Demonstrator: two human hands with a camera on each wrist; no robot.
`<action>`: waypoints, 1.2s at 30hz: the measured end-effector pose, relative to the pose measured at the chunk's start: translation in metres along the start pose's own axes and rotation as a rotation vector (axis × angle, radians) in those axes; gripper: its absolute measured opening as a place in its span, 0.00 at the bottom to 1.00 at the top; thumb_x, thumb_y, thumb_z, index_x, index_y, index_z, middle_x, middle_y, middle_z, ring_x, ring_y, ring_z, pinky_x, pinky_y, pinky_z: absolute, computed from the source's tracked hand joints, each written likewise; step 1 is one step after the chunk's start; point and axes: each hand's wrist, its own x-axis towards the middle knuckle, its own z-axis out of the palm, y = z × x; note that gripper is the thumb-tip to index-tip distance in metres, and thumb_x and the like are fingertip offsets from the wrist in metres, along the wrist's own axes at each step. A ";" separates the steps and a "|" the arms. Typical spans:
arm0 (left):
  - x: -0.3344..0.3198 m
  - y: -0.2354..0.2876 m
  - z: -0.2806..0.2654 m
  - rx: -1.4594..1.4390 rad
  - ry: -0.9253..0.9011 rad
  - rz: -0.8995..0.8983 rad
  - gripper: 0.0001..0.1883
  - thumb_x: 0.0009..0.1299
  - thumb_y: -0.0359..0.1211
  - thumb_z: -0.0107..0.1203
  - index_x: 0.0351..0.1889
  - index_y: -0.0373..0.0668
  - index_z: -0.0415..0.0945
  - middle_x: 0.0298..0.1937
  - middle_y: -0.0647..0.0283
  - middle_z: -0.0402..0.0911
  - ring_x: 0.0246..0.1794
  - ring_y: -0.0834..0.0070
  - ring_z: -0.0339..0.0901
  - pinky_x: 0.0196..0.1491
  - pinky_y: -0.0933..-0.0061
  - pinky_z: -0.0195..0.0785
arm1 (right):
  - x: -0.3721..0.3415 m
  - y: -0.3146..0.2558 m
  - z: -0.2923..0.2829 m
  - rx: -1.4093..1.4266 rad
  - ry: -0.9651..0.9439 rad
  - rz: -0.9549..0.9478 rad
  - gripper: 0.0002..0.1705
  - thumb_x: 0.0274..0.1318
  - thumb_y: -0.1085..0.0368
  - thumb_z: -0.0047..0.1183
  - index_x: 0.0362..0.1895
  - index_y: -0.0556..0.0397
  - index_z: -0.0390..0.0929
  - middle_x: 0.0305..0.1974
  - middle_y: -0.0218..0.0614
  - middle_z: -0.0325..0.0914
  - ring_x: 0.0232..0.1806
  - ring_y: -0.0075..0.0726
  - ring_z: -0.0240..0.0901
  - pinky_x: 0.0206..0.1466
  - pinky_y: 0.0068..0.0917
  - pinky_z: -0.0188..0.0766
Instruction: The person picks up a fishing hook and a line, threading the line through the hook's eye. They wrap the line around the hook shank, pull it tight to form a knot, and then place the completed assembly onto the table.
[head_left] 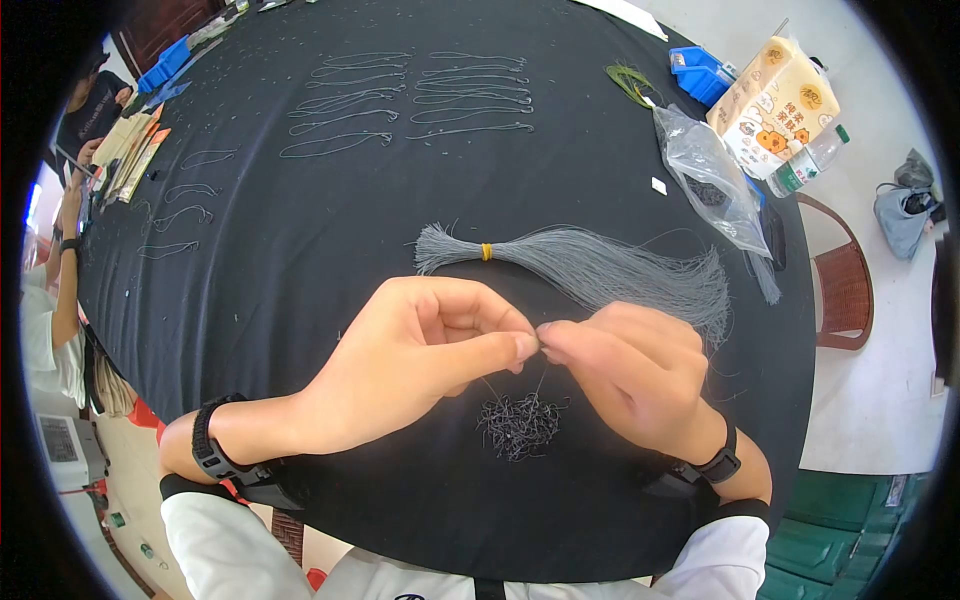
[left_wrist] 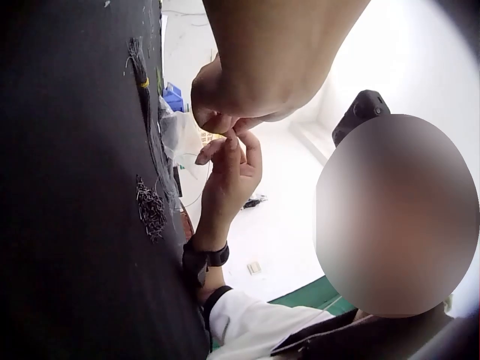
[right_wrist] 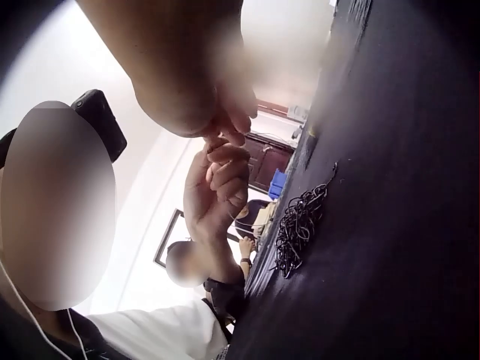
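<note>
Seated at a round counter (head_left: 250, 330) draped in black cloth, a person in a white-sleeved top brings both hands together at the near side, fingertips meeting. The left hand (head_left: 425, 350) pinches a fine grey strand (head_left: 542, 378) between thumb and forefinger; the right hand (head_left: 635, 375) pinches it too, its other fingers curled in. Whatever tiny piece lies between the fingertips is too small to make out. The strand hangs below the hands, above a tangled heap of small, dark, bent pieces (head_left: 520, 428) lying on the cloth. Just beyond the hands, a long sheaf of grey line (head_left: 600, 262) lies crosswise, bound near its left end by a yellow band (head_left: 487, 252). Farther back, thin looped lengths of dark line (head_left: 345, 122) are laid out in two columns, with a few more to the left. At right, a clear plastic bag (head_left: 705, 165) lies near a yellow-and-white printed paper pack (head_left: 775, 105), a clear bottle with a green cap (head_left: 808, 162) and a blue plastic bin (head_left: 700, 75).
</note>
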 end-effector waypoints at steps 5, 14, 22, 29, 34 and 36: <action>0.000 0.000 0.000 0.017 0.000 0.007 0.06 0.68 0.29 0.58 0.38 0.34 0.78 0.29 0.68 0.78 0.21 0.91 0.63 0.20 0.87 0.49 | 0.001 0.000 -0.002 -0.075 -0.005 -0.052 0.20 0.35 0.73 0.62 0.40 0.57 0.81 0.23 0.32 0.76 0.20 0.29 0.71 0.18 0.23 0.64; 0.001 -0.002 -0.001 -0.022 0.033 0.031 0.07 0.69 0.28 0.56 0.40 0.33 0.77 0.29 0.68 0.77 0.19 0.91 0.60 0.20 0.85 0.47 | 0.001 -0.015 0.002 0.503 -0.014 0.601 0.07 0.55 0.75 0.55 0.40 0.59 0.77 0.25 0.36 0.80 0.26 0.26 0.78 0.29 0.19 0.70; 0.005 -0.011 0.001 0.070 0.131 0.221 0.04 0.67 0.24 0.56 0.39 0.33 0.77 0.29 0.69 0.76 0.23 0.92 0.66 0.22 0.88 0.53 | 0.001 -0.019 0.003 0.586 -0.070 0.680 0.03 0.53 0.75 0.57 0.33 0.57 0.79 0.25 0.33 0.80 0.29 0.26 0.79 0.33 0.20 0.69; 0.004 -0.017 -0.008 0.619 0.161 0.612 0.05 0.64 0.21 0.58 0.37 0.34 0.77 0.36 0.66 0.77 0.23 0.92 0.63 0.23 0.87 0.55 | 0.003 -0.029 0.000 0.366 -0.033 0.515 0.05 0.47 0.75 0.61 0.31 0.57 0.81 0.25 0.36 0.80 0.25 0.28 0.77 0.28 0.22 0.70; 0.006 -0.017 -0.006 0.808 0.224 0.848 0.08 0.59 0.19 0.59 0.36 0.35 0.77 0.35 0.63 0.78 0.20 0.90 0.60 0.21 0.86 0.53 | 0.002 -0.038 0.002 0.408 0.017 0.608 0.07 0.47 0.76 0.61 0.33 0.58 0.81 0.25 0.37 0.80 0.21 0.29 0.75 0.25 0.22 0.69; 0.008 -0.018 -0.006 0.886 0.239 0.945 0.09 0.58 0.18 0.60 0.36 0.35 0.77 0.35 0.61 0.78 0.19 0.89 0.61 0.20 0.85 0.54 | 0.004 -0.038 0.001 0.334 0.013 0.524 0.08 0.46 0.77 0.61 0.34 0.58 0.80 0.25 0.38 0.79 0.20 0.30 0.74 0.24 0.22 0.69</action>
